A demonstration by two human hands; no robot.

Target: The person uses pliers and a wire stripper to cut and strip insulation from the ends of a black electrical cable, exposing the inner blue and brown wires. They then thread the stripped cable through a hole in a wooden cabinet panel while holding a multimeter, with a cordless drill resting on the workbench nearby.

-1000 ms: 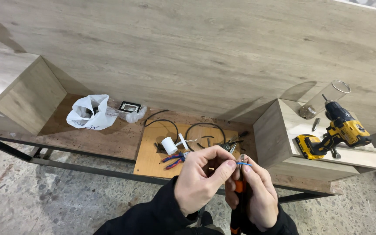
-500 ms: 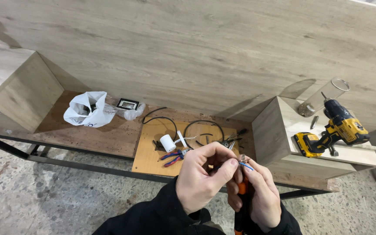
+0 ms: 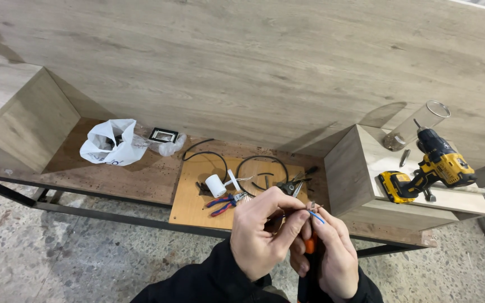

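Our left hand pinches thin wires; our right hand grips an orange-handled tool; the wires look light, springy, best held near their tips.

Two bare hands fill the bottom of the head view, no gloves, no rings or watch that can be made out. The left hand comes out of a black long sleeve, the cuff sitting right at the wrist, the cloth soft and creased with plain folds. The right hand wears the same black sleeve, only a narrow strip of it showing at the frame's lower edge.
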